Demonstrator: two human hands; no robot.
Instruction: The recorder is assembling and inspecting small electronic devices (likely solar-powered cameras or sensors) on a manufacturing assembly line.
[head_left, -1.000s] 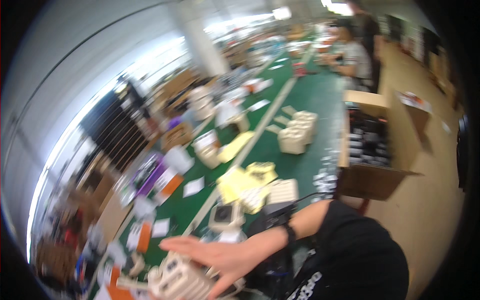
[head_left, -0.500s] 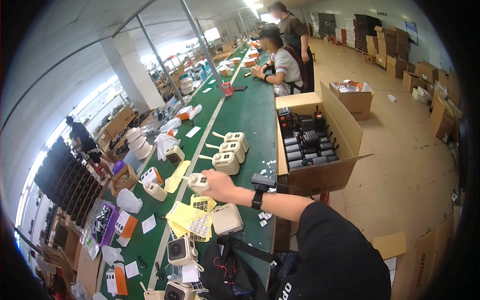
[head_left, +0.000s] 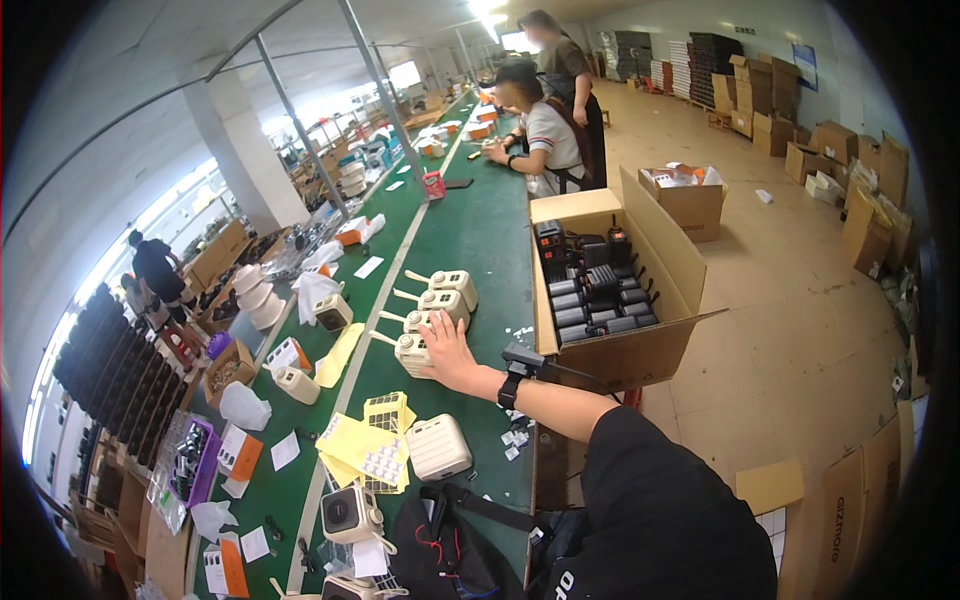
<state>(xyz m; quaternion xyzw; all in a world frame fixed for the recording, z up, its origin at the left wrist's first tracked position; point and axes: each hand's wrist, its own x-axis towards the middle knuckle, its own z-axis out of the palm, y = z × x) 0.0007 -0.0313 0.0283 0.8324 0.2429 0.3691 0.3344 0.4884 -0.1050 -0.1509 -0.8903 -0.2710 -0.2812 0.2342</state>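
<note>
My right hand point(head_left: 450, 355) reaches across the green bench with its fingers spread. It rests against the nearest cream box-shaped device point(head_left: 411, 353), which has a round knob on top and a strap sticking out to the left. Its fingertips extend over the neighbouring cream device point(head_left: 420, 321). Beyond them, in the same slanting row, stand more alike units, the farthest cream device point(head_left: 453, 286) among them. My left hand is out of view. Closer to me lie a larger cream case point(head_left: 438, 447) and yellow sticker sheets point(head_left: 365, 447).
An open carton point(head_left: 625, 362) of dark devices stands at the bench's right edge. A black bag point(head_left: 445, 550) lies in front of me, beside a cream device with a round dark front point(head_left: 350, 512). Orange-and-white boxes point(head_left: 240, 452) line the left side. Co-workers are at the far end.
My right hand has carried the cream device away from me and set it at the near end of the row. Its fingers have spread. The view has shifted slightly.
</note>
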